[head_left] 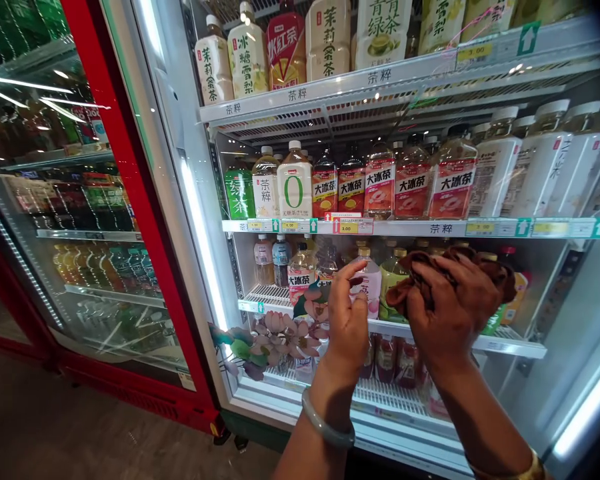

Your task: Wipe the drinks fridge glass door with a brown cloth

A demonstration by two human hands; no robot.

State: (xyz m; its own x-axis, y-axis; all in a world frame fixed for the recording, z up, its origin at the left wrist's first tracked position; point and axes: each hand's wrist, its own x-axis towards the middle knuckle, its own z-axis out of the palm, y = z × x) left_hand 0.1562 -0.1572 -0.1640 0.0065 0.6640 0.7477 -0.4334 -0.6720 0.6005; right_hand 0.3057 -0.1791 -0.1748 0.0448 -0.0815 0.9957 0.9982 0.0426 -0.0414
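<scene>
My right hand (447,310) is wrapped around a bunched brown cloth (500,279), held up in front of the cooler's lower middle shelf. The cloth seems to be against the glass door, though contact is hard to make out. My left hand (347,313) is raised beside it, with a pale bangle (327,427) on the wrist. Its index finger and thumb are bent with a gap between them, and nothing shows in them. Near the left hand, a floral decal (285,340) appears on the glass. Bottles behind are partly hidden by both hands.
Bottled drinks stand on the cooler's shelves, including a clear bottle with a green zero (295,180). Price tags line the shelf edge (405,228). A second cooler with a red frame (145,200) stands at left, above the dark floor (105,427).
</scene>
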